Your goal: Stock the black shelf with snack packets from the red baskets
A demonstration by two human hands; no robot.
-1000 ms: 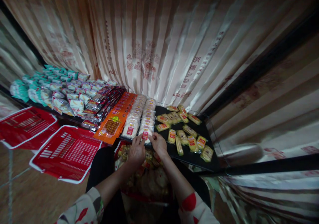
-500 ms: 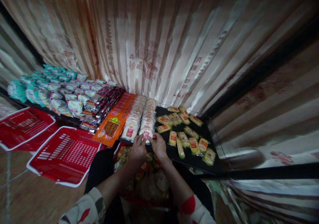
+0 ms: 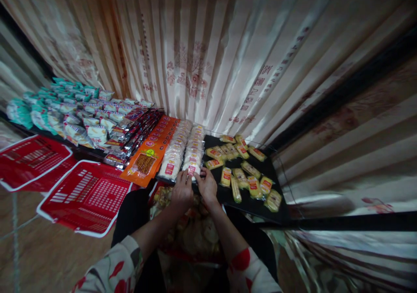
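Observation:
At the front of the right-hand row of white wrapped crackers (image 3: 195, 147), both hands meet on the nearest packet (image 3: 192, 170), which carries a red label. My left hand (image 3: 182, 191) pinches its left front edge with fingers close together. My right hand (image 3: 207, 185) grips the same packet's right side between thumb and fingers. A second row of white packets (image 3: 174, 154) lies just to the left. Several small yellow packets (image 3: 241, 178) are scattered on the black shelf (image 3: 215, 206) right of my hands. Beneath my forearms, a basket of mixed wrapped snacks (image 3: 195, 228) sits between my knees.
An orange bag of stick snacks (image 3: 145, 160) lies left of the white rows. Beyond it are dark shiny packets (image 3: 140, 130) and green-and-white packets (image 3: 61, 99). Two red baskets (image 3: 87, 197) stand at the left. A pleated printed curtain (image 3: 195, 45) hangs behind the shelf.
The view has shifted slightly, so the shelf goods appear a little higher. Both hands stay at the front white packet, with hardly any change in their hold.

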